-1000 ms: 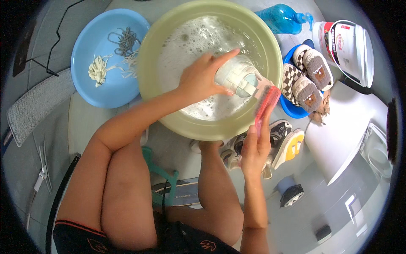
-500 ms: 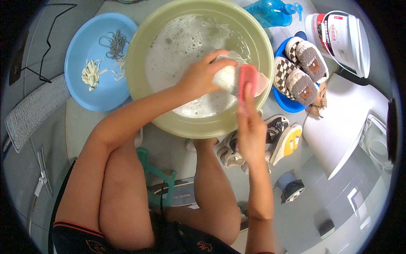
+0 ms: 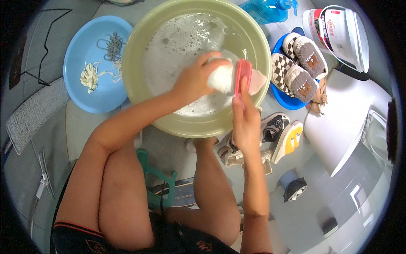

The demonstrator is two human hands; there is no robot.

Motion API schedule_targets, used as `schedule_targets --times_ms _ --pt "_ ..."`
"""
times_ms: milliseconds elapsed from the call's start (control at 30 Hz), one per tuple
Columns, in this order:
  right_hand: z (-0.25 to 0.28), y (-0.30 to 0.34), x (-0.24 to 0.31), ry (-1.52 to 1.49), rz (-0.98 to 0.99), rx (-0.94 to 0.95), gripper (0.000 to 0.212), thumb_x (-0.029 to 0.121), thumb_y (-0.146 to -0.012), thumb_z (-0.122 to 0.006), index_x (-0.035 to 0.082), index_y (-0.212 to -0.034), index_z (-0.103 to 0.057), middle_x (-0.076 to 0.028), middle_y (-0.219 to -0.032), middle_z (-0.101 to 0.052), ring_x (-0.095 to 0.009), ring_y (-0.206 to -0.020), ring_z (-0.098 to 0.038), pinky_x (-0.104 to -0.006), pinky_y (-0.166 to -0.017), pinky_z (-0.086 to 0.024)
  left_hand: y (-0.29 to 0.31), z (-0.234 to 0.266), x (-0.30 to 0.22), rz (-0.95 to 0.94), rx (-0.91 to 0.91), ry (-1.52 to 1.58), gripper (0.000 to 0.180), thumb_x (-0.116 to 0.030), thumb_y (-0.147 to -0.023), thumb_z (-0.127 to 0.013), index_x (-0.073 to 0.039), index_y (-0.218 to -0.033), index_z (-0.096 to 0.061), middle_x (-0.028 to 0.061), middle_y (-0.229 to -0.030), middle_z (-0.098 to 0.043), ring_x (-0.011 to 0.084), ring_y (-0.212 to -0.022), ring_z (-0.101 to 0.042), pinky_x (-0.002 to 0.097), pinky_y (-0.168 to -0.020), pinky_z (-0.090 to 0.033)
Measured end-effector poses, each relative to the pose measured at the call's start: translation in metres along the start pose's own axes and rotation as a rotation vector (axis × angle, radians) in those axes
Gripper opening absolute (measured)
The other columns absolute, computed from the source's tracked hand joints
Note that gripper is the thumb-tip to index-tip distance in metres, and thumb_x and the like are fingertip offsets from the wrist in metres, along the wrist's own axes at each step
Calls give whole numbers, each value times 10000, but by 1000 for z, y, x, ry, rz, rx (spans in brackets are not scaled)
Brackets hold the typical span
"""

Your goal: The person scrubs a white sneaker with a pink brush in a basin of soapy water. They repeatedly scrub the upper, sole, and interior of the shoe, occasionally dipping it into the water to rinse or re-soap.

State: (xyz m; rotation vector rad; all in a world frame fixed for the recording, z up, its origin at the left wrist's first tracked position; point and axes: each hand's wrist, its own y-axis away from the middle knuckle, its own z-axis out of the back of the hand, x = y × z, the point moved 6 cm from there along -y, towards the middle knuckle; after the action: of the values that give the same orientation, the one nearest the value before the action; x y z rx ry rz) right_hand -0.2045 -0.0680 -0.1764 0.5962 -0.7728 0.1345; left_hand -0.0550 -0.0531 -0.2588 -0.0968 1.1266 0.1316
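Over a large olive-green basin [image 3: 134, 91] of foamy water, my left hand [image 3: 196, 80] grips a white shoe [image 3: 221, 79] with a pale pink end towards the basin's right rim. Fingers and brush hide part of the shoe. My right hand [image 3: 246, 120] is closed round the handle of a pink scrub brush [image 3: 243, 73], whose bristles press against the shoe. Left of the big basin, a light-blue basin [image 3: 78, 55] holds grey shoelaces [image 3: 112, 46] and pale cream shoelaces [image 3: 89, 77].
A blue pump bottle [image 3: 265, 11] and a white bucket [image 3: 338, 38] stand at the far right. Checkered slippers [image 3: 292, 72] sit in a small blue basin [image 3: 292, 103]. Several shoes [image 3: 275, 129] lie by my right forearm. A green stool [image 3: 168, 190] is beneath me, near a white toilet [image 3: 338, 122].
The brush and my right hand have shifted slightly left and up along the shoe. My left hand has moved a little left with the shoe and keeps its grip.
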Motion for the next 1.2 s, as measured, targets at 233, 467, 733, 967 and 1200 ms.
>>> schedule_targets --times_ms 233,467,733,967,1200 --pt "-12 30 18 81 109 14 503 137 -991 -500 124 -1483 -398 -306 -1218 -593 -416 -971 -670 -378 -818 -520 -4 10 8 24 -22 4 660 -95 -599 -836 -156 -1222 -626 87 -1329 -549 307 -1198 -557 393 -993 -477" --pt "-10 -5 16 76 6 12 519 165 -986 -517 158 -1490 -391 -309 -973 -625 -300 -646 -591 -366 -675 -503 -4 10 5 39 -93 -7 650 -123 -601 -843 -123 -1214 -627 101 -1317 -561 310 -1211 -549 390 -1024 -450" --pt "45 -6 -5 -128 -205 -200 512 195 -1016 -487 105 -1504 -363 -16 -966 -619 -77 -662 -448 -228 -579 -422 7 11 11 81 -50 25 671 -153 -604 -869 -160 -1229 -624 79 -1348 -536 301 -1217 -543 394 -1006 -468" --pt "-13 44 19 206 156 1 515 155 -974 -527 152 -1477 -419 -276 -1072 -646 -350 -783 -715 -392 -673 -546 7 6 4 38 -21 -3 688 -138 -617 -850 -160 -1260 -608 89 -1338 -541 296 -1198 -559 393 -995 -482" --pt "11 -21 9 156 -32 -138 497 216 -992 -521 182 -1477 -419 -274 -944 -655 -301 -747 -698 -372 -692 -518 -5 12 1 60 -141 -7 733 -140 -608 -848 -137 -1291 -582 101 -1299 -571 304 -1182 -571 390 -982 -488"
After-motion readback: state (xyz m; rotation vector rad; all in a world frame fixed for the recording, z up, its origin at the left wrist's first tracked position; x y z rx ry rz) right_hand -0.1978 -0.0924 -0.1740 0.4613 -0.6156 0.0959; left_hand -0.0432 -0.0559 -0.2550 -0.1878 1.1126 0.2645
